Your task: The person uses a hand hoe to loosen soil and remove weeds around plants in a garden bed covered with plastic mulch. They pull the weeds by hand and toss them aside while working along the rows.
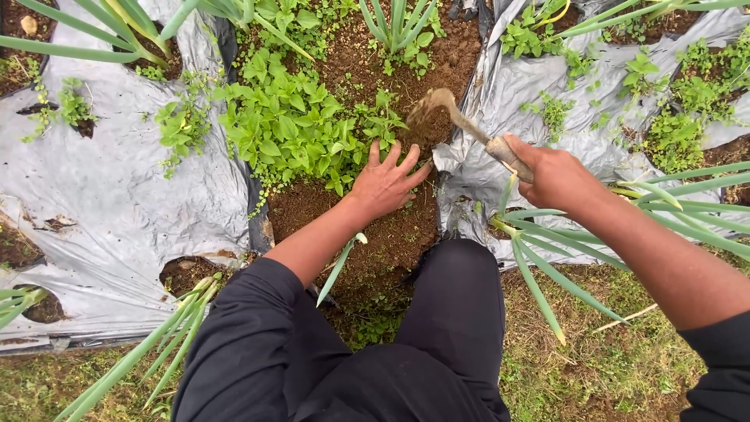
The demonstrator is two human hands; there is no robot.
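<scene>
My right hand (551, 175) grips the handle of a small hand hoe (461, 120), its curved blade raised over bare brown soil (391, 234) with crumbs of earth on it. My left hand (384, 184) rests flat on the soil with fingers spread, touching the edge of a patch of low green weeds (289, 125). The blade hangs just above and right of my left fingertips. My knees in dark trousers (437, 312) are at the bottom of the view.
Grey plastic mulch sheets (117, 187) lie left and right (531, 86) of the soil strip, with holes holding long-leaved green plants (101, 39). More weeds grow at the upper right (680, 125). Long leaves (547, 273) cross in front of my right arm. Grass covers the ground below.
</scene>
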